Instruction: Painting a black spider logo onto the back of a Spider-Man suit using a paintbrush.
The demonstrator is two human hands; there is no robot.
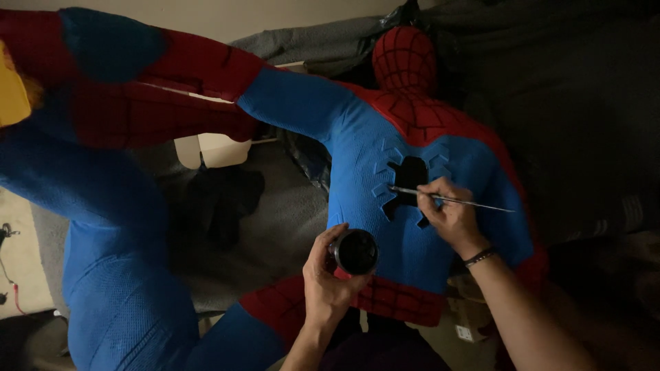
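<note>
My right hand (450, 214) pinching a thin paintbrush (450, 199) on the costume's black spider emblem (408, 175), my left hand (326, 278) at seven o'clock, fingers wrapped round a black paint jar (356, 251)

second costume (103, 206) cut off left

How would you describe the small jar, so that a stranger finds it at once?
Find the blue and red costume figure lying back up. Below its black spider emblem, the left hand holds the jar. It is round, open and dark inside, unlike the thin brush in the right hand.
</note>
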